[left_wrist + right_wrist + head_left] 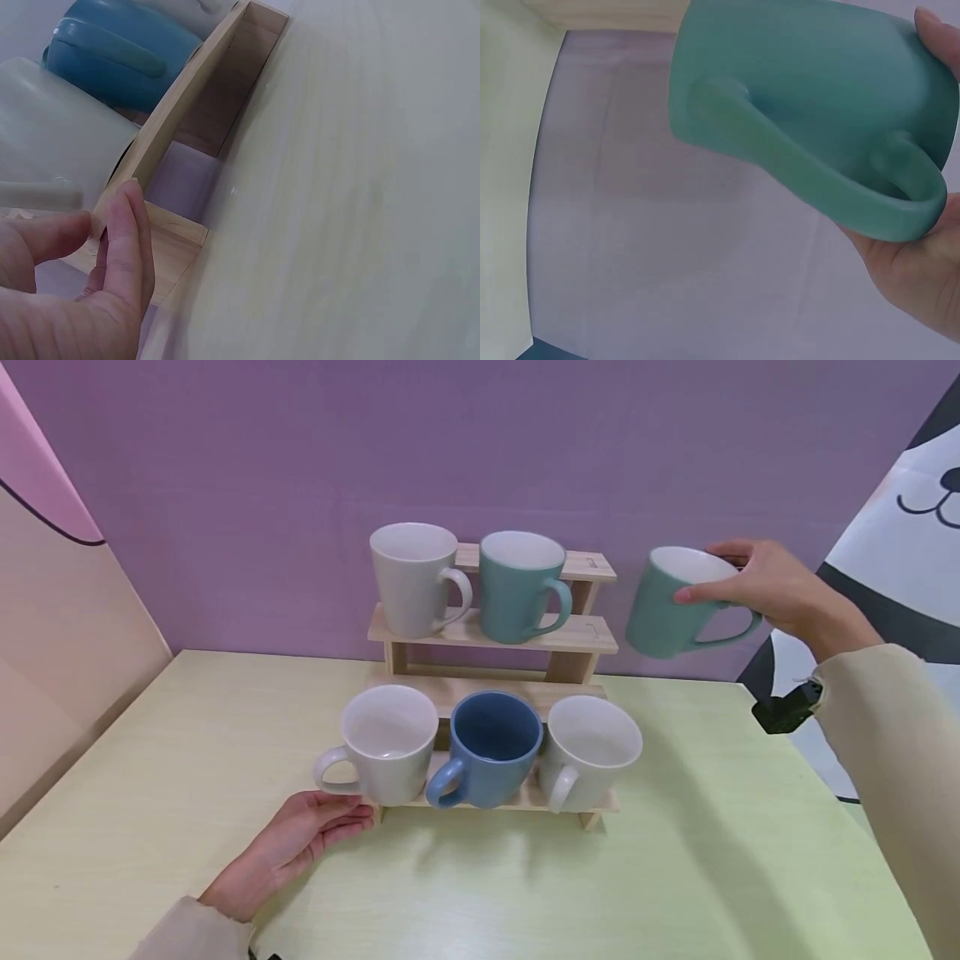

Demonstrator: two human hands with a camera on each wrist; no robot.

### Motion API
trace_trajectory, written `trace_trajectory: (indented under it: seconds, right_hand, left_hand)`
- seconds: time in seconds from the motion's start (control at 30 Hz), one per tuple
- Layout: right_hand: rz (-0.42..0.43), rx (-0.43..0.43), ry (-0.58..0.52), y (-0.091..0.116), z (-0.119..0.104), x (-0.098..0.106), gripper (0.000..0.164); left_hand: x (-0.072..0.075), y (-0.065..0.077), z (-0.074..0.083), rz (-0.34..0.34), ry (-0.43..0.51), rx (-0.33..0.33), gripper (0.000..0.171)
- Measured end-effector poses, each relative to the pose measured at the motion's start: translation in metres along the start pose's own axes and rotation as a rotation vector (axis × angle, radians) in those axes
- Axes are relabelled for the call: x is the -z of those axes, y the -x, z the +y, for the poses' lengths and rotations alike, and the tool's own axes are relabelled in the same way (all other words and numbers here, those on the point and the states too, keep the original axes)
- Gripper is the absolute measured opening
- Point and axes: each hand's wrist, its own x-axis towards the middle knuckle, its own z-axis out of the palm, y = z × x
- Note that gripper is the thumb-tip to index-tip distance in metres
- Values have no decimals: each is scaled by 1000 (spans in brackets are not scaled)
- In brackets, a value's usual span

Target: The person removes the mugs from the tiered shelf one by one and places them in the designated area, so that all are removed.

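Observation:
My right hand (780,589) holds a green mug (663,610) by its upper rim, right of the wooden tiered rack (592,635) and above table height. The mug is tilted, its handle toward my wrist; the right wrist view shows the handle (817,187) in front of my palm. With thumb and fingers, my left hand (300,839) pinches the left end of the rack's lowest shelf (169,112). Directly above those fingers sits a white mug (390,747). Beside it on the lowest shelf are a blue mug (495,747) and another white mug (592,747).
Higher on the rack stand a white mug (412,581) and a second green mug (521,589), handles to the right. The rack rests on a pale wooden table (225,735). A purple backdrop (262,485) rises behind the table, with a panda-print cloth (900,552) at the right.

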Motion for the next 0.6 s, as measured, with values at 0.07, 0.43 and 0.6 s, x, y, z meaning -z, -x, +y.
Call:
trace_trajectory:
  seconds: [0.07,0.43,0.6]
  right_hand:
    - [1,4,-2,-1,4,0,85]
    - [-18,-7,-23,-8,25,-16,84]
    - [-28,-13,-36,-11,30,-25,83]
  left_hand:
    - [0,0,0,2,0,-2,16]
    - [-5,2,1,32,17,2,16]
    - [-7,3,1,50,12,9,16]
